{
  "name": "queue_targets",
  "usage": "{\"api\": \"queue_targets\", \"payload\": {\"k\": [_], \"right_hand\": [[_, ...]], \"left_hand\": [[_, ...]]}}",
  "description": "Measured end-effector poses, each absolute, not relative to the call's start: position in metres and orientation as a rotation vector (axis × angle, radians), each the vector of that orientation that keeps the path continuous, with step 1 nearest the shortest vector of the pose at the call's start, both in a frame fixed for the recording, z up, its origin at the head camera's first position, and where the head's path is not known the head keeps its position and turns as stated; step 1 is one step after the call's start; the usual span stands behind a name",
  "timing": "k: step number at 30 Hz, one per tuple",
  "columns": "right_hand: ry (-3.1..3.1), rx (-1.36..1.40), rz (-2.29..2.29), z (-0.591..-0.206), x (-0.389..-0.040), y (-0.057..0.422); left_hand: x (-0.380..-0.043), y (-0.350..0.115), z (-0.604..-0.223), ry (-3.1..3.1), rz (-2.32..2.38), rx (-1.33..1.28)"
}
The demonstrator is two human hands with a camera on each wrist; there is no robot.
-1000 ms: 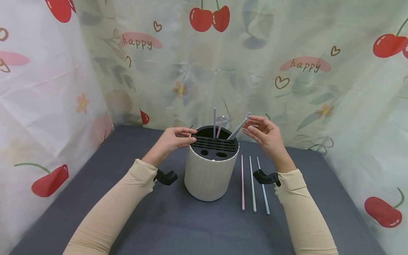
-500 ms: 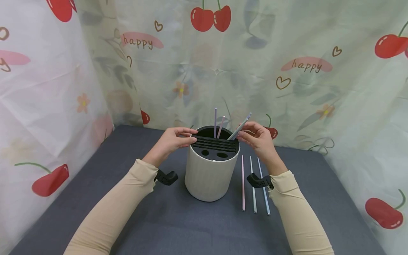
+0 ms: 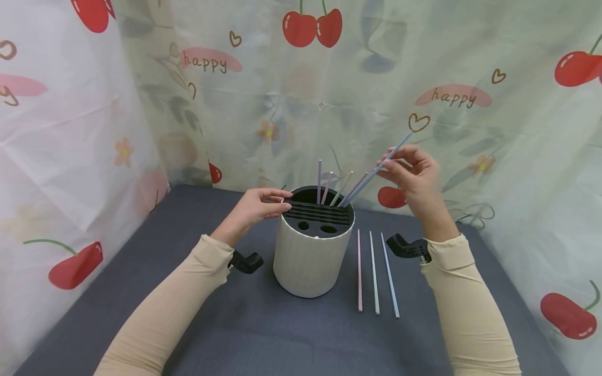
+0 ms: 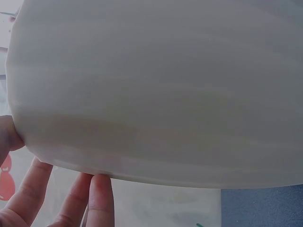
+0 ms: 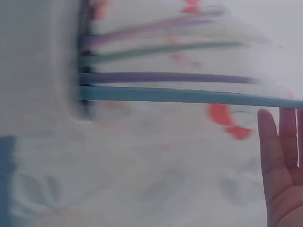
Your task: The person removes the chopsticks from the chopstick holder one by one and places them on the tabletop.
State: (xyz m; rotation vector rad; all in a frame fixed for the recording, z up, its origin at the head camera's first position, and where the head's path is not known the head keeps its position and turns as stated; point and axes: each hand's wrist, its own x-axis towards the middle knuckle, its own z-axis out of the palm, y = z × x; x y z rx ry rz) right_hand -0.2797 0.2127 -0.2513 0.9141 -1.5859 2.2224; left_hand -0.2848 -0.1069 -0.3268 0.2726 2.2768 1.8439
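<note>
In the head view, a cream utensil holder (image 3: 308, 266) with a black slotted top stands upright on the dark tabletop. My left hand (image 3: 249, 211) holds its left rim between thumb and fingers; the left wrist view shows those fingertips (image 4: 101, 198) against the edge. Up at the right, my right hand (image 3: 414, 180) pinches a blue chopstick (image 5: 180, 96) that slants out of the rear opening, its lower end hidden inside. Also leaning in that opening are a purple chopstick (image 3: 319, 180), a pink one, a green chopstick (image 5: 165, 49) and a second purple one.
Right of the holder lie a pink chopstick (image 3: 359, 271), a pale green chopstick (image 3: 374, 274) and a blue chopstick (image 3: 390, 277), roughly side by side. A cherry-print curtain (image 3: 301, 120) closes off the back and sides of the dark tabletop (image 3: 263, 334).
My right hand has come in to the chopsticks at the opening, then moved up and right with the blue one, which now sticks out higher. My left hand stays at the rim.
</note>
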Motion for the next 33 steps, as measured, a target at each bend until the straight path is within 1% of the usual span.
{"api": "queue_targets", "payload": {"k": [2,6,9,11,15,20,27,33], "right_hand": [[-1.413,0.952,2.296,-0.232,-0.276,0.221],[-1.195,0.891,2.358,-0.205,-0.269,0.243],[-1.237,0.742,2.321,-0.201,-0.269,0.262],[-1.299,0.647,2.327,-0.207,-0.272,0.275],[-1.554,0.442,2.281,-0.238,-0.285,0.295],[-1.958,0.233,2.19,-0.293,-0.304,0.313],[-2.636,-0.118,1.738,-0.372,-0.322,0.327],[-2.802,-0.363,1.663,-0.419,-0.326,0.33]], "left_hand": [[-0.285,-0.107,-0.327,2.274,1.846,0.275],[-0.285,-0.107,-0.326,2.277,1.847,0.269],[-0.285,-0.107,-0.327,2.284,1.843,0.274],[-0.285,-0.107,-0.327,2.287,1.841,0.274],[-0.286,-0.107,-0.327,2.293,1.839,0.261],[-0.286,-0.107,-0.327,2.293,1.839,0.274],[-0.285,-0.107,-0.327,2.297,1.831,0.266],[-0.286,-0.107,-0.327,2.284,1.844,0.269]]}}
